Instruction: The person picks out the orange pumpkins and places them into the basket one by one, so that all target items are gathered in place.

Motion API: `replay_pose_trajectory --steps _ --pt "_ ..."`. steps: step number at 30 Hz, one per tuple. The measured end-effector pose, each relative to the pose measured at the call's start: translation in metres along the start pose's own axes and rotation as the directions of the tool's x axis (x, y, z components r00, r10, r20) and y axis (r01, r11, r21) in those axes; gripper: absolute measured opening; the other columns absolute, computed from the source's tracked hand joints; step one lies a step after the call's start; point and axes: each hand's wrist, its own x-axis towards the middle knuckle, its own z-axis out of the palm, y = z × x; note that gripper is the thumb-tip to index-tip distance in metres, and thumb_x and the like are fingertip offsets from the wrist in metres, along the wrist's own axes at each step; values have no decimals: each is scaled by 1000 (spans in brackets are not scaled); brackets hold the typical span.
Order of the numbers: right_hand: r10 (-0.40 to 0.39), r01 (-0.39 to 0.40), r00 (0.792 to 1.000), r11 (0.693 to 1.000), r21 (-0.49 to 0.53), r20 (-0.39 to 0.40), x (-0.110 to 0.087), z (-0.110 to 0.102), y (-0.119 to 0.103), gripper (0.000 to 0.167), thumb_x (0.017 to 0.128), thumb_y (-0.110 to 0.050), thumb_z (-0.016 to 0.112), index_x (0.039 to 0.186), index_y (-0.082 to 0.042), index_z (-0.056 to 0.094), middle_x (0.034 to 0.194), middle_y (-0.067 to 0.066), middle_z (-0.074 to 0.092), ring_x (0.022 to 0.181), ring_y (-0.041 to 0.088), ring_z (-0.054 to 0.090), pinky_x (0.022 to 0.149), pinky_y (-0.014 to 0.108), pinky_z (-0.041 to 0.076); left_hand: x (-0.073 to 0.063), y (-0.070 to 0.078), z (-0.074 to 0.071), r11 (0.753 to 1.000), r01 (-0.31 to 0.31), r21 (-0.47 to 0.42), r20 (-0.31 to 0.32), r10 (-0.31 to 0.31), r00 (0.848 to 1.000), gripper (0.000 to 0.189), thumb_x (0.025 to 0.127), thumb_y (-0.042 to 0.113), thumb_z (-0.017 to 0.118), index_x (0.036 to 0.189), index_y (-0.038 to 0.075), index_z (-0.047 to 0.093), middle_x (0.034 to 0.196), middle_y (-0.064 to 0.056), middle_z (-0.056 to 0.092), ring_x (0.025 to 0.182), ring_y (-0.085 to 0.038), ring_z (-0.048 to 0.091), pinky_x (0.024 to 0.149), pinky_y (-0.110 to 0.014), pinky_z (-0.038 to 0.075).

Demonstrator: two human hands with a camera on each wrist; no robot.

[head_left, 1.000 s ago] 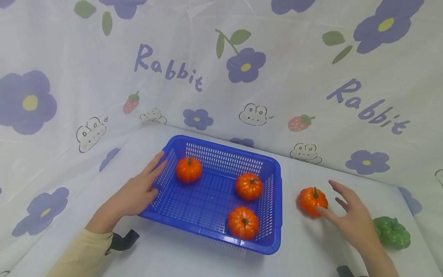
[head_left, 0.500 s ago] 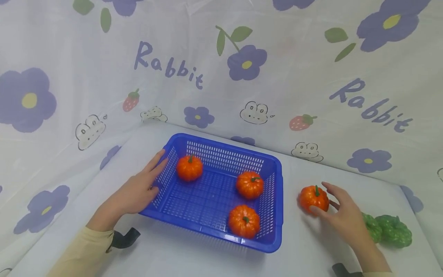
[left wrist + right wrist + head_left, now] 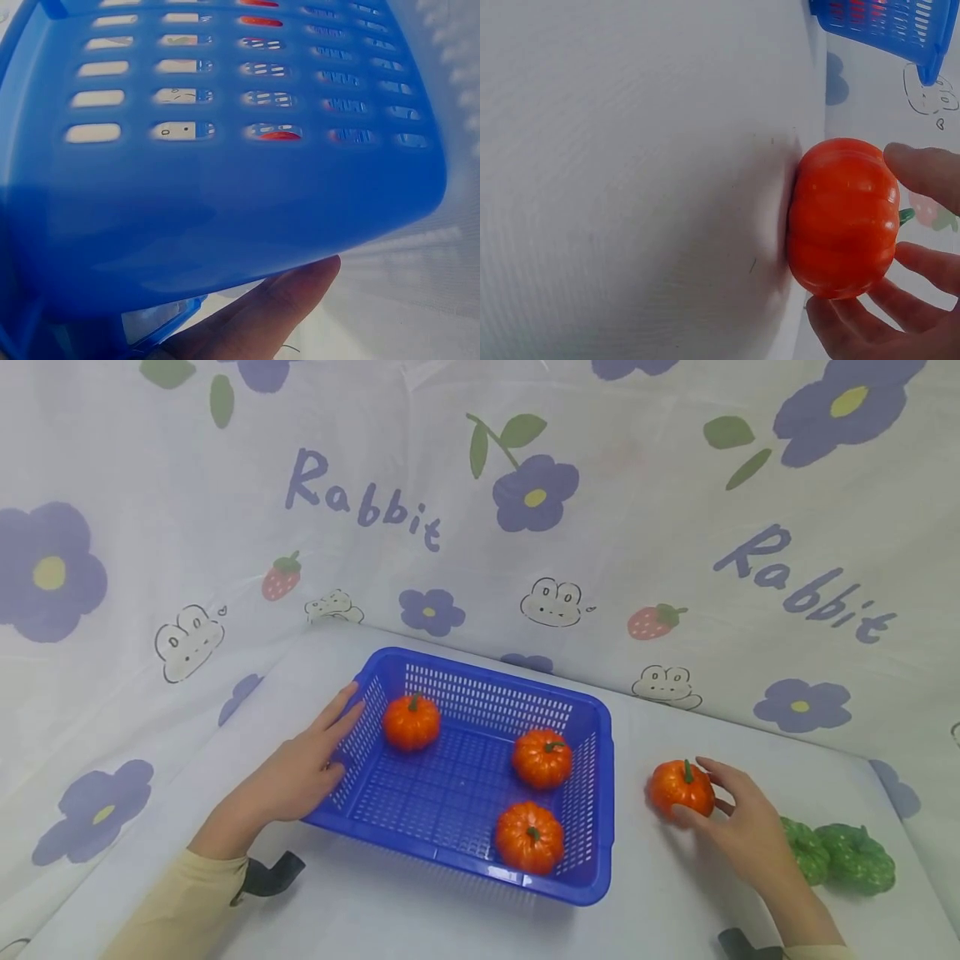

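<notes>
My right hand (image 3: 738,822) curves its thumb and fingers around a small orange pumpkin (image 3: 678,787) with a green stem, to the right of the basket. In the right wrist view, the thumb and fingertips lie at opposite sides of this pumpkin (image 3: 844,217), which sits on the white tabletop. My left hand (image 3: 303,772) rests along the left side of a blue perforated plastic basket (image 3: 450,858), its fingers stretched out at the rim. The left wrist view shows a finger (image 3: 277,307) at the edge of the basket wall (image 3: 225,202). Inside the basket lie three orange pumpkins (image 3: 529,837).
Two green pumpkins (image 3: 855,860) sit at the right, one partly hidden behind my right hand and wrist. A white cloth (image 3: 480,568) printed with flowers and rabbits hangs behind the white table (image 3: 420,918).
My right hand has moved left onto the orange pumpkin and its fingers have closed in around it. A second green pumpkin has come into sight. The left hand stays at the basket.
</notes>
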Motion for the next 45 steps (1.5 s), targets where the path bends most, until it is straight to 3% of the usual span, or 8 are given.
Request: replay_pose_trajectory --steps 15,17,19,22,24,27,33,45 --pt "15 -15 1000 1000 -13 -5 -1 1 2 68 93 -11 85 150 8 54 150 33 53 133 53 54 100 59 52 -1 0 2 1000 4 -8 2 -4 1000 74 101 -5 55 170 -2 26 182 -12 1 148 -49 46 118 -63 39" --pt "17 -17 1000 1000 -12 -16 -1 -3 0 67 94 -12 85 150 7 55 149 32 54 132 52 54 99 52 55 0 1 2 1000 -6 -9 2 6 1000 74 101 -5 55 169 -3 26 182 -13 2 144 -48 50 117 -63 40" --pt "11 -11 999 1000 -12 -34 -3 -7 -1 67 93 -12 86 150 7 55 148 31 55 131 52 55 97 32 58 2 1 3 1000 -17 -9 3 17 1000 74 101 -5 56 169 -4 27 182 -14 2 142 -47 52 117 -62 41" --pt "-30 29 997 1000 -8 -74 -3 -14 -5 67 92 -11 88 149 5 57 147 29 58 130 50 56 89 6 48 3 2 3 1000 -28 -6 -1 28 1000 74 101 -5 55 169 -4 27 182 -14 3 138 -46 56 116 -62 43" --pt "-62 63 994 998 8 -90 -3 -16 -9 68 91 -10 89 149 5 57 146 29 58 130 50 56 86 -2 40 2 1 3 1000 -24 2 -1 24 1000 74 101 -5 55 169 -4 27 182 -14 3 136 -45 58 115 -62 44" --pt "-92 96 991 995 37 -97 -2 -19 -16 68 90 -10 89 149 5 58 146 27 59 130 49 57 87 -2 40 0 -2 2 1000 -15 11 6 15 1000 75 101 -5 55 170 -3 25 182 -14 2 129 -43 62 114 -61 46" --pt "-102 108 990 992 57 -98 0 -22 -28 70 91 -13 90 151 2 58 148 24 58 131 47 56 89 -1 40 -1 -4 1 1000 -17 8 1 17 1000 75 101 -4 54 170 -3 25 182 -13 2 133 -45 60 116 -62 44" --pt "-114 114 987 993 -10 -109 0 -33 -47 71 93 -19 89 153 0 56 149 25 57 131 50 56 88 -1 37 -1 -1 -1 1000 -22 -5 2 22 1000 74 101 -5 55 169 -4 26 182 -15 2 151 -48 42 120 -63 35"
